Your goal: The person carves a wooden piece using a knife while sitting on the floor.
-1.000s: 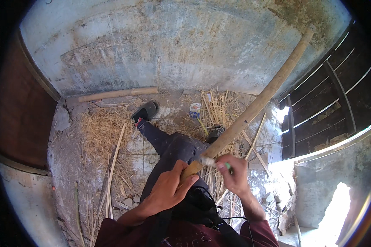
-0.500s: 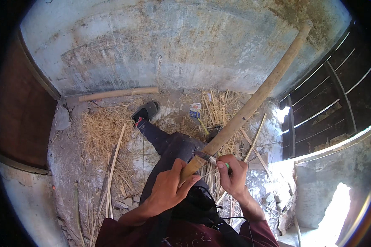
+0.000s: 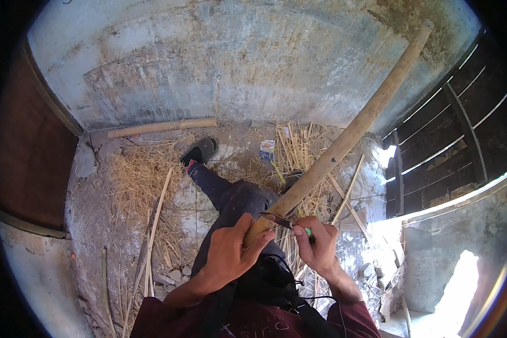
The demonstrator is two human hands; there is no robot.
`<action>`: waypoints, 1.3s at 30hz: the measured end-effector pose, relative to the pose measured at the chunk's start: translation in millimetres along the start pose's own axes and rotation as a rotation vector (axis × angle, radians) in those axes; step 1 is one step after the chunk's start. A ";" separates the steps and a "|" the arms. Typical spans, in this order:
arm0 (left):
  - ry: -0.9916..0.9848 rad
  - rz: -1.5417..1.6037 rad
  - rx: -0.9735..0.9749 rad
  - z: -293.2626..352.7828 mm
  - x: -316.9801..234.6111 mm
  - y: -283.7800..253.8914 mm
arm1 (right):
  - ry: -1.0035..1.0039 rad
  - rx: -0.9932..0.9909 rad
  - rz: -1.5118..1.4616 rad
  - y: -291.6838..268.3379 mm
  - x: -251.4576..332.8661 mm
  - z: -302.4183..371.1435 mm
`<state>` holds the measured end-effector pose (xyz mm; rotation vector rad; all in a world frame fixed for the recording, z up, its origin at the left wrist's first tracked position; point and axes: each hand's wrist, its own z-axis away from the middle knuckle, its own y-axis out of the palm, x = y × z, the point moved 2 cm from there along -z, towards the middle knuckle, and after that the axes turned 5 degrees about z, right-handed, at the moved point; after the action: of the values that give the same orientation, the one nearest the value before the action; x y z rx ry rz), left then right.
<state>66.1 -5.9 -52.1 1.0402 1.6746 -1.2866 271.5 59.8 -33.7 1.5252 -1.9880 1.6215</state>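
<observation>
A long bamboo pole (image 3: 343,143) slants from my lap up to the wall at the far right. Around its near end, my left hand (image 3: 231,250) is wrapped, with the thumb along the top. My right hand (image 3: 316,241) grips a knife (image 3: 280,221) by its handle, of which a green bit shows beside the fingers. The dark blade lies across the pole, just beyond my left hand. Bare, paler bamboo shows next to the blade. The pole rests over my bent leg (image 3: 248,205) in dark trousers.
A heap of shavings (image 3: 143,174) covers the floor at left, beside thin bamboo strips (image 3: 159,211). More split strips (image 3: 298,149) lie under the pole. A shorter bamboo piece (image 3: 163,128) lies along the stained wall (image 3: 208,62). Dark slats (image 3: 445,141) stand at right.
The pole has shifted a little, its far end now higher and farther right. The knife blade has turned slightly and moved nearer my left hand. My right hand stays nearly in place.
</observation>
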 end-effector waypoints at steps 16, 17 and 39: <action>0.034 -0.145 -0.018 -3.5 -5.2 -2.3 | -0.070 -0.037 0.014 -3.3 1.1 2.1; 0.049 -0.102 -0.036 -3.4 -5.9 -1.7 | -0.081 0.016 0.044 -2.0 2.6 3.6; 0.096 -0.079 -0.063 -2.3 -6.9 -5.0 | -0.235 -0.011 0.018 -6.6 4.6 0.2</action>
<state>63.9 -5.5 -43.6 1.0215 1.8338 -1.2428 274.4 57.7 -26.6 1.7703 -2.1271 1.4945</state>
